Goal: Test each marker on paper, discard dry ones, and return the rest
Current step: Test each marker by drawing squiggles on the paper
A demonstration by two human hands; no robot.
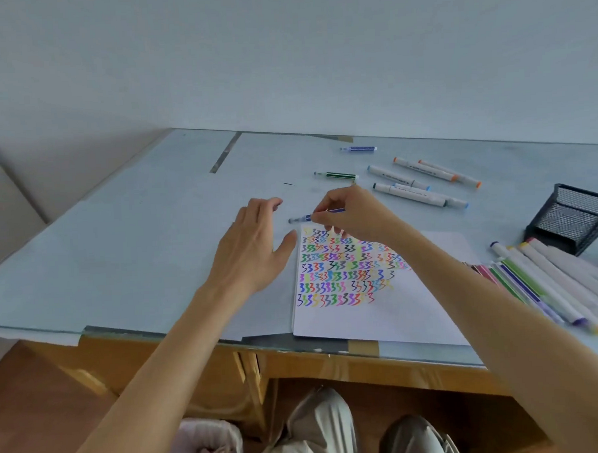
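My right hand (353, 213) pinches a thin blue marker (302, 218) that lies level just beyond the top edge of the white test paper (414, 310). The marker's capped end points left. The paper is covered with rows of coloured squiggles. My left hand (254, 243) hovers open beside the paper's top left corner, fingers relaxed, holding nothing. A green marker (336, 175) and another blue marker (358, 149) lie farther back on the table. Several white double-ended markers (422, 183) lie at the back right.
A black mesh pen holder (571, 218) stands at the right edge. A row of several markers (546, 280) lies in front of it, right of the paper. Under the glass-topped desk (137, 250), a waste bin (211, 446) sits beside my knees.
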